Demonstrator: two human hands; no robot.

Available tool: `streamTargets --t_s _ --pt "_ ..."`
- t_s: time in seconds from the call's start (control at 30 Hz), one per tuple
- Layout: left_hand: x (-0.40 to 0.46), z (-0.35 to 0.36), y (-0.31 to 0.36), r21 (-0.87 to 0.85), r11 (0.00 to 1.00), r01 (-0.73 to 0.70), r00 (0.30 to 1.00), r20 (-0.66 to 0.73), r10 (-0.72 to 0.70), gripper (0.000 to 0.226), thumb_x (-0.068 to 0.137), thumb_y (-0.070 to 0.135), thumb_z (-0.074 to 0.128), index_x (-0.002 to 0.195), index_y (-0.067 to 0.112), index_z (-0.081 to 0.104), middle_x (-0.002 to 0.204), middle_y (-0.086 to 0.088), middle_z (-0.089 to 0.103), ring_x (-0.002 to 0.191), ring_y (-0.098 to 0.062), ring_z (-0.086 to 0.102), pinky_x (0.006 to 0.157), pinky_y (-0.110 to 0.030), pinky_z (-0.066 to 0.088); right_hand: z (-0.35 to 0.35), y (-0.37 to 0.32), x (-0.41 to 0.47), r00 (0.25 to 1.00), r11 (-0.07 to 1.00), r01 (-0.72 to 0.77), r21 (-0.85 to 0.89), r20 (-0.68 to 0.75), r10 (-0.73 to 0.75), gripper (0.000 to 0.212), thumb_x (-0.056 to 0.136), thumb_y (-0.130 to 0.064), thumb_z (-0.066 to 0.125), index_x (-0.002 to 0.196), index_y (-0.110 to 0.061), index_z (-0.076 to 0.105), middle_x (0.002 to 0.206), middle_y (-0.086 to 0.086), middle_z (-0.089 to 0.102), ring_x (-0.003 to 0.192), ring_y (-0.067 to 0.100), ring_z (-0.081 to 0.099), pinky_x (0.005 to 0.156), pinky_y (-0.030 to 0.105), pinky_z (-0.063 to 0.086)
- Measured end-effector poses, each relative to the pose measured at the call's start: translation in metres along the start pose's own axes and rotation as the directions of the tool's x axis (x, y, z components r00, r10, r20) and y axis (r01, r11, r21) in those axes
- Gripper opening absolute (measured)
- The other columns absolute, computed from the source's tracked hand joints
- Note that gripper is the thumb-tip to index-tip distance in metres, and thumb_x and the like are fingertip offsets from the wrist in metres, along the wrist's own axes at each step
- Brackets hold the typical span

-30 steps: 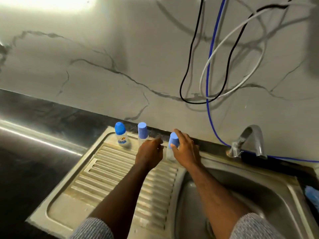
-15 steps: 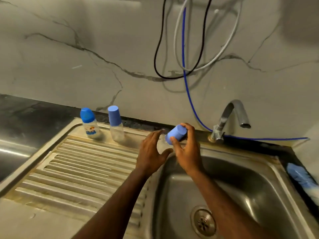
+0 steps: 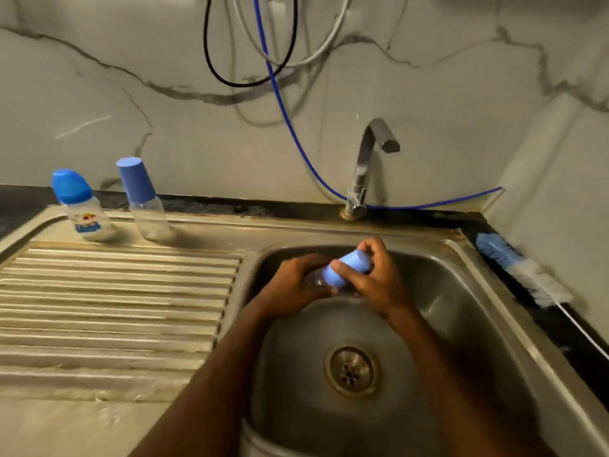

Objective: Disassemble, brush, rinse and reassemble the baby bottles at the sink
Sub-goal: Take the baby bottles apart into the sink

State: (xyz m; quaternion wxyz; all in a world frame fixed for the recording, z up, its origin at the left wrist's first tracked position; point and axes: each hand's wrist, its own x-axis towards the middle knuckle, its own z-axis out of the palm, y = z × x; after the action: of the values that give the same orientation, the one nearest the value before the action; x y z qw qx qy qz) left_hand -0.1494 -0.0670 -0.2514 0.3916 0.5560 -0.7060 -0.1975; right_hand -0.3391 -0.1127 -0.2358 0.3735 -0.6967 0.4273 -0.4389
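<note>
The right hand (image 3: 375,278) grips the blue cap (image 3: 349,268) while the left hand (image 3: 296,285) wraps what seems the clear bottle (image 3: 314,280), now carried from the drainboard (image 3: 115,308) to mid-frame over the sink (image 3: 468,291), so uncapping looks next.

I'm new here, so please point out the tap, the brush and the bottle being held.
tap (image 3: 364,166): head view, on its upright neck.
brush (image 3: 514,263): head view, on its bristles.
held bottle (image 3: 351,269): head view, on its blue cap.
</note>
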Motion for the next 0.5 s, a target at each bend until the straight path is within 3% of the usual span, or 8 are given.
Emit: streamTargets --t_s 0.07,0.17,0.3,0.43,0.5 --pt "0.002 -0.001 0.0 0.048 0.999 0.016 0.999 0.04 -0.018 0.053 0.076 0.036 0.086 0.124 0.021 0.067 0.113 0.009 0.07 0.102 0.003 0.064 0.089 -0.018 0.051 -0.01 0.003 0.005 0.991 0.996 -0.087 -0.021 0.101 0.089 0.038 0.072 -0.039 0.087 0.086 -0.029 0.053 0.085 0.001 0.064 0.078 0.018 0.064 0.059 0.034 0.059" --pt "-0.003 0.005 0.003 0.093 0.995 -0.019 0.991 0.136 0.006 0.056 0.078 0.028 0.085 0.13 0.024 0.064 0.121 0.007 0.069 0.109 -0.002 0.063 0.094 -0.018 0.049 -0.017 0.007 0.003 0.957 0.986 -0.15 -0.068 0.24 0.162 0.026 0.081 -0.022 0.082 0.092 -0.022 0.059 0.092 0.006 0.065 0.078 0.02 0.067 0.055 0.036 0.06" --pt "-0.002 0.007 0.005 0.127 0.992 0.021 0.99 0.138 -0.038 0.058 0.08 0.027 0.083 0.134 0.024 0.062 0.125 0.002 0.068 0.114 -0.01 0.062 0.101 -0.031 0.051 -0.014 -0.002 0.004 0.946 0.988 -0.138 -0.07 0.285 0.153 0.016 0.085 -0.023 0.079 0.096 -0.015 0.07 0.098 0.007 0.07 0.086 0.021 0.071 0.058 0.031 0.06" --pt "-0.005 0.008 0.002 0.142 0.984 0.109 0.986 0.109 -0.125 0.07 0.075 0.054 0.071 0.139 0.03 0.055 0.132 0.004 0.064 0.12 -0.016 0.06 0.104 -0.051 0.048 -0.01 -0.01 0.006 0.943 0.991 -0.121 -0.061 0.305 0.134 0.018 0.086 -0.017 0.078 0.102 -0.012 0.072 0.101 0.005 0.071 0.089 0.019 0.07 0.064 0.023 0.058" --pt "-0.004 0.008 0.001 0.191 0.974 0.125 0.987 0.078 -0.142 0.064 0.083 0.05 0.071 0.141 0.033 0.052 0.135 0.006 0.062 0.124 -0.017 0.055 0.108 -0.056 0.041 -0.012 -0.011 0.007 0.941 0.991 -0.101 -0.089 0.315 0.124 0.021 0.087 -0.017 0.077 0.106 -0.014 0.072 0.104 0.001 0.071 0.092 0.014 0.068 0.065 0.017 0.056"
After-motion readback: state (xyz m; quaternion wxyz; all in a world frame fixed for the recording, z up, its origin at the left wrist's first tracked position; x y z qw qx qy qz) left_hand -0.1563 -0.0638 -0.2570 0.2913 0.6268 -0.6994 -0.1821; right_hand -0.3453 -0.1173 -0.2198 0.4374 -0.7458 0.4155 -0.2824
